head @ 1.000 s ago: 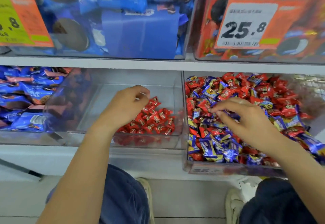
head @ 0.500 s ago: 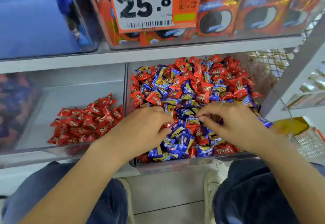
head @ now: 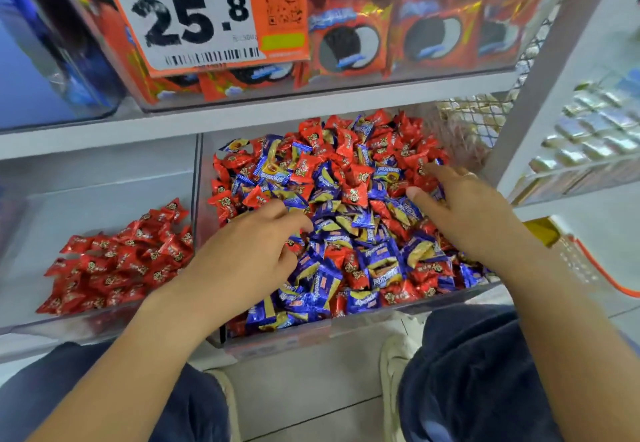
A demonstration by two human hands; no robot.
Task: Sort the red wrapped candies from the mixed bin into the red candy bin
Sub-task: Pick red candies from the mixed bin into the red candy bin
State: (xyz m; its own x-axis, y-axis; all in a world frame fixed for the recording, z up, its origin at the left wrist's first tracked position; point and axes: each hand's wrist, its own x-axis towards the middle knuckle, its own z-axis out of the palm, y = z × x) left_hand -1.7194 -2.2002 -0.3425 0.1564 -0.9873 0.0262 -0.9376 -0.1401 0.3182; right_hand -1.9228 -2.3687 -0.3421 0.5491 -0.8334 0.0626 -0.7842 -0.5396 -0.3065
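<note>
both hands on mixed bin | left hand curled, contents unclear; right hand spread; red candy bin left

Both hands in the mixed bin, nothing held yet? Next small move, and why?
Probably pinch a red candy lying on top between the hands. The left hand and right hand rest on the mixed bin's pile, no grip visible, and the red candy bin sits alongside.

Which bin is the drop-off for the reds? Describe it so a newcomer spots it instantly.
Find the big orange price tag reading 25.8 on the upper shelf. On the shelf below it stand two clear bins side by side. The red candy bin is the left one: it holds only red wrappers in a low pile, while the mixed bin on its right is heaped with red and blue.
</note>
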